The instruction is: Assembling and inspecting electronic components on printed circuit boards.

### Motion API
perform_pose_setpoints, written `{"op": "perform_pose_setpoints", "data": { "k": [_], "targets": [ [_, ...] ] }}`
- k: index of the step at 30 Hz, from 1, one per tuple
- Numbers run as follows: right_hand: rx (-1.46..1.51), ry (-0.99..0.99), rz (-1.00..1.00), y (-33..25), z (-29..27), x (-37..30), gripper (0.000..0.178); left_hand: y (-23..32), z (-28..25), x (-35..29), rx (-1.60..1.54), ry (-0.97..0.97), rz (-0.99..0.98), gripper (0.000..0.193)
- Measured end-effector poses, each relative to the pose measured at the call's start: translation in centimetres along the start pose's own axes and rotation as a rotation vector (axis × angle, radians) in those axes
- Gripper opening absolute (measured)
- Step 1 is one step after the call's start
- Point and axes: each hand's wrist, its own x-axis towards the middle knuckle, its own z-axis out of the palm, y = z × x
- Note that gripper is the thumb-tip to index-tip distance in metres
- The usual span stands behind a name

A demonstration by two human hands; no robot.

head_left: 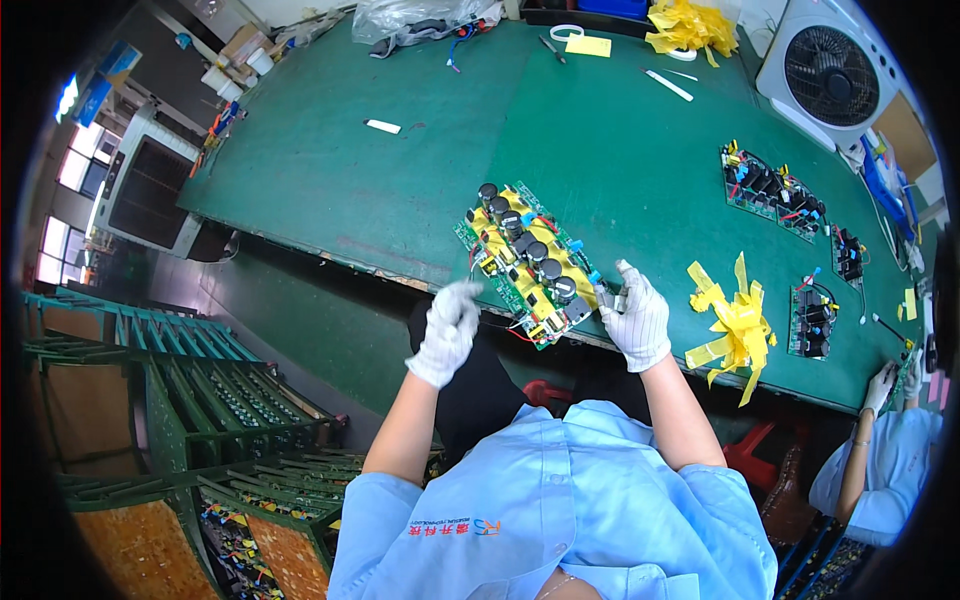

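Note:
A green circuit board [530, 262] with black round capacitors and strips of yellow tape lies at a slant over the near edge of the table. At its right corner, my gloved right hand [638, 318] grips the edge between thumb and fingers. My gloved left hand [447, 332] is beside the board's lower left side, its fingers partly curled and somewhat blurred. Whether that hand touches the board cannot be made out. Right of my right hand lies a tangle of yellow tape strips [738, 325].
More circuit boards [772, 190] lie on the green table [420, 190] at the right, near a fan [835, 72]. A white-handled tool [382, 126] and a cutter [668, 85] lie farther back. A co-worker's gloved hand [880, 388] is at far right. Racks [230, 400] stand at left.

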Motion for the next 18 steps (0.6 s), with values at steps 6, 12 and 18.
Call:
{"op": "perform_pose_setpoints", "data": {
  "k": [6,12,18],
  "targets": [
    [-0.004,-0.020,0.077,-0.5,-0.4,0.3,0.044,2.8,-1.6,-3.8,0.250,-0.090,0.206,0.026],
    [-0.007,0.036,0.059,-0.2,0.2,0.3,0.040,2.6,-5.5,-2.3,0.667,-0.101,-0.026,0.068],
    [-0.001,-0.015,0.113,0.0,0.1,0.4,0.037,5.0,-6.2,8.6,0.588,0.052,0.114,0.038]
  ]
}}
